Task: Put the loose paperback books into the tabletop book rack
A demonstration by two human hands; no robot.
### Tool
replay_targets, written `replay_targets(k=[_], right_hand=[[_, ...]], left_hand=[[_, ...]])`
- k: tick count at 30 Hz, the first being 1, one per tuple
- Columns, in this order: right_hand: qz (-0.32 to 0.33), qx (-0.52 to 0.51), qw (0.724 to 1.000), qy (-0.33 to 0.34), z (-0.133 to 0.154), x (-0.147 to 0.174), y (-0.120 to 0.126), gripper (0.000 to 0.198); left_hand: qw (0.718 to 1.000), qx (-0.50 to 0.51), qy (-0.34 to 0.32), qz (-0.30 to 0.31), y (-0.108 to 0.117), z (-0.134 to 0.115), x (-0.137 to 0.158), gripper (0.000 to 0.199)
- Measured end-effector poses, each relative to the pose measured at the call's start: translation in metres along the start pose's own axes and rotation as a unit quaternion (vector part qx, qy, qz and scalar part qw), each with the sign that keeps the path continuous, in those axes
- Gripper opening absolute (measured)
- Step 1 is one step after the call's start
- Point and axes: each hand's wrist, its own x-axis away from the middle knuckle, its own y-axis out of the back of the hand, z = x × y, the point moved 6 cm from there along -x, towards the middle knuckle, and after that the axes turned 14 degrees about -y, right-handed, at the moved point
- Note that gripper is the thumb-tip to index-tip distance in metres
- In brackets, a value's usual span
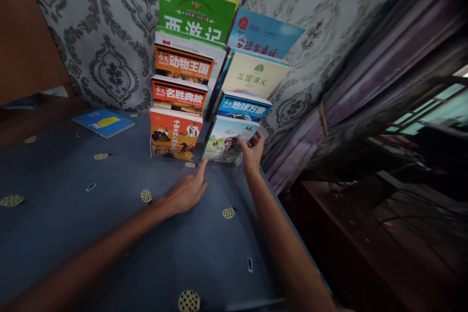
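Note:
A book with a pale green and blue cover (231, 142) stands upright at the front of the right-hand row of books. My right hand (253, 152) holds its right edge, thumb on the front cover and fingers round the side, partly hidden. My left hand (190, 190) has its index finger stretched out to the lower left corner of this book, the other fingers curled and nothing in them. Behind the held book are a blue book (244, 107), a cream book (256, 75) and a light blue book (270, 31), rising in steps.
The left-hand row has an orange-red book (175, 134) in front and a tall green book (197, 9) at the back. A blue and yellow book (104, 123) lies flat on the dark blue tabletop (120, 195). Patterned wall behind; purple curtain (351, 73) and cables at right.

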Motion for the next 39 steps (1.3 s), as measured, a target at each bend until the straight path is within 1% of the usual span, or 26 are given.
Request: replay_targets(k=[3, 5, 7, 10, 13, 20, 28, 31, 33, 35, 37, 39], right_hand=[[-0.002, 0.007, 1.0, -0.003, -0.002, 0.003, 0.001, 0.074], [-0.008, 0.011, 1.0, -0.006, -0.003, 0.004, 0.002, 0.074], [-0.016, 0.013, 1.0, -0.007, -0.002, 0.006, 0.002, 0.074], [-0.021, 0.013, 1.0, -0.006, -0.001, 0.009, 0.003, 0.074], [-0.015, 0.014, 1.0, -0.003, 0.002, 0.014, 0.004, 0.073], [-0.009, 0.02, 1.0, 0.0, 0.009, 0.027, 0.009, 0.07], [0.0, 0.05, 0.999, -0.013, 0.006, 0.038, 0.009, 0.07], [-0.002, 0.06, 0.998, -0.021, 0.004, 0.041, 0.01, 0.071], [-0.003, 0.066, 0.997, -0.024, 0.002, 0.046, 0.011, 0.072], [-0.009, 0.08, 0.996, -0.029, -0.003, 0.055, 0.014, 0.075], [-0.024, 0.108, 0.993, -0.045, -0.011, 0.066, 0.019, 0.076], [-0.02, 0.136, 0.989, -0.05, -0.018, 0.08, 0.022, 0.075]], left_hand=[[0.998, -0.039, -0.015, 0.036, 0.005, -0.001, 0.016, 0.072], [0.998, -0.046, -0.02, 0.047, 0.009, 0.0, 0.026, 0.069], [0.998, -0.04, -0.024, 0.044, 0.012, 0.002, 0.033, 0.066], [0.999, -0.023, -0.03, 0.02, 0.015, 0.005, 0.04, 0.061], [0.999, -0.014, -0.032, 0.007, 0.016, 0.008, 0.043, 0.059], [1.0, 0.002, -0.027, -0.001, 0.016, 0.011, 0.043, 0.056], [0.999, 0.011, -0.04, -0.012, 0.013, 0.016, 0.044, 0.056], [0.999, -0.002, -0.043, -0.007, 0.016, 0.016, 0.042, 0.055], [0.999, -0.025, -0.043, 0.0, 0.024, 0.018, 0.041, 0.05], [0.997, -0.067, -0.037, 0.005, 0.04, 0.024, 0.04, 0.041], [0.991, -0.129, -0.017, 0.0, 0.063, 0.037, 0.041, 0.034], [0.98, -0.197, 0.02, -0.016, 0.092, 0.055, 0.047, 0.033]])
